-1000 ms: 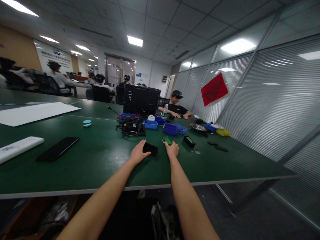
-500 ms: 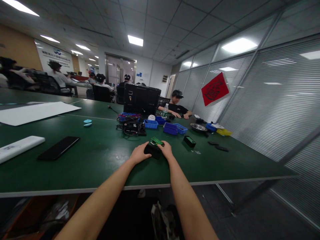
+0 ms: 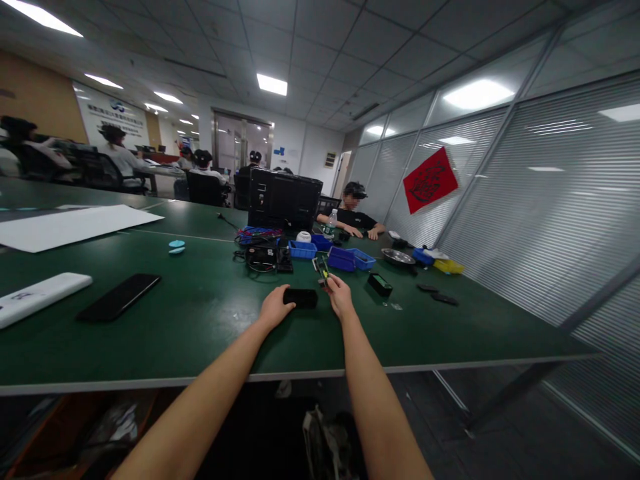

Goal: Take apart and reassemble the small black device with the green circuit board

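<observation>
Tilted steeply since the earlier frame, the green circuit board (image 3: 325, 273) has swung from above the black case (image 3: 301, 298) to beyond its right end. Pinched at its near end by the right hand (image 3: 340, 297), it stands clear of the case, whose left end the left hand (image 3: 275, 307) grips. Board and case (a dark box (image 3: 380, 285) sits farther right) are thus separate pieces, each under one hand's control.

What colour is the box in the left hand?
Black: the box in the left hand shows best in the head view.
</observation>
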The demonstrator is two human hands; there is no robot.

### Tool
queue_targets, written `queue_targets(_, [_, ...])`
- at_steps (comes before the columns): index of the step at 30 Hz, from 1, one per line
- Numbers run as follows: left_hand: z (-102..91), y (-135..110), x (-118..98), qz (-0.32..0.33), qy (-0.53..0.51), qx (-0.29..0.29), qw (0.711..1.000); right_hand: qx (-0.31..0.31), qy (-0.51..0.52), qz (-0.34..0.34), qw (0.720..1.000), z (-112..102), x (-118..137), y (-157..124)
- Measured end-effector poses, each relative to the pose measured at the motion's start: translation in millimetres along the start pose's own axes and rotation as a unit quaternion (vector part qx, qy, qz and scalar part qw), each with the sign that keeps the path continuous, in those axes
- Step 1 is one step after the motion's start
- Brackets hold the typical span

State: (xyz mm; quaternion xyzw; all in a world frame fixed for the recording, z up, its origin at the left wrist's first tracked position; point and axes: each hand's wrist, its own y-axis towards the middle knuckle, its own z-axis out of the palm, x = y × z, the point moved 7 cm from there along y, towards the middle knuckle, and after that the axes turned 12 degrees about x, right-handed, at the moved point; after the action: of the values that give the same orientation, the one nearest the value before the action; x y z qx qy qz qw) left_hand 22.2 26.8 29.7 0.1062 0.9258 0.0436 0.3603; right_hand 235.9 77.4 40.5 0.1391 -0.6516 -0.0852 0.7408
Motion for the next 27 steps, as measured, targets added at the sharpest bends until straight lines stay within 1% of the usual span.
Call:
queue_targets(1, [-0.3, 0, 0, -0.004, -0.003, 0.002, 1.0, 0.028, 0.039, 0.004, 0.999, 5, 1, -1])
queue_targets(3, [-1.1, -1, 0, -0.007, -0.006, 0.003, 1.0, 0.082, 0.059, 0.019, 0.995, 14, 2, -3])
queue_targets(6, [-1.9, -1, -1, -0.007, -0.007, -0.002, 1.0, 0.14, 0.019, 0.038, 0.989, 24, 2, -8])
queue_targets(10, [-1.4, 0, 0, -0.004, -0.015, -0.008, 1.0, 0.186, -0.061, 0.046, 0.98, 30, -2, -10])
queue_targets(14, [-1.5, 0, -1, 0.009, -0.023, -0.009, 1.0, 0.213, -0.093, 0.051, 0.971, 34, -3, -11])
queue_targets(17, [-1.8, -1, -1, 0.002, -0.023, -0.006, 1.0, 0.219, -0.098, 0.055, 0.969, 34, -3, -12])
queue_targets(22, [-1.9, -2, -1, -0.014, -0.028, 0.002, 1.0, 0.238, -0.141, 0.053, 0.96, 36, -4, -13])
queue_targets(27, [-2.3, -2, 0, -0.016, -0.025, 0.002, 1.0, 0.254, -0.158, 0.052, 0.953, 39, -4, -14])
